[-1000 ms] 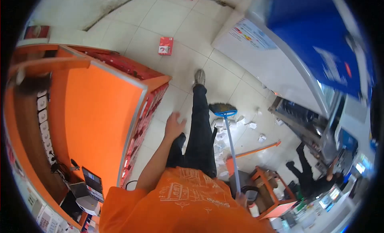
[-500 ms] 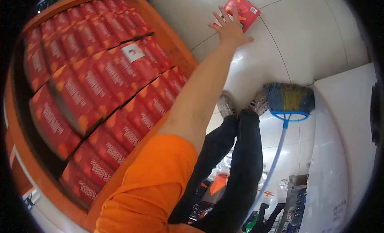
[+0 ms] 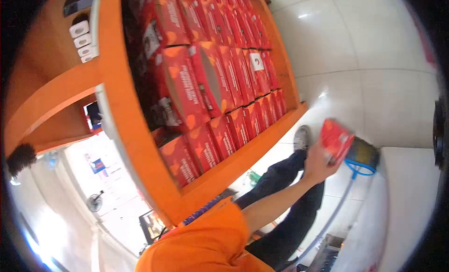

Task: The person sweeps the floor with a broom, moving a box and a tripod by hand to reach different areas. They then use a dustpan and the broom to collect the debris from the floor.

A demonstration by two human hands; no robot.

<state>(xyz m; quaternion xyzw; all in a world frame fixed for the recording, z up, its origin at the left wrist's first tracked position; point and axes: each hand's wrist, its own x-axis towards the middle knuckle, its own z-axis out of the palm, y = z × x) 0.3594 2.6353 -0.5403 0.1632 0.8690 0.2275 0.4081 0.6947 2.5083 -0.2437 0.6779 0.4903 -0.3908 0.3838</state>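
My left hand is closed around a red box, its fingers along the near side. It holds the box above the floor, over my legs and shoes. Part of the box is covered by the fingers and slightly blurred. Many similar red boxes with orange patterns and white print stand in rows inside an orange-framed display bin left of the hand. One box there carries a white square label. My right hand is out of view.
A broom with a blue collar and pale handle stands just right of the held box. Beyond it is a white panel. Pale floor tiles lie past the bin. An orange shelf with small pale boxes is at far left.
My left hand was spread over the red box on the floor; now it grips the box and has lifted it back toward my legs. The view has swung left.
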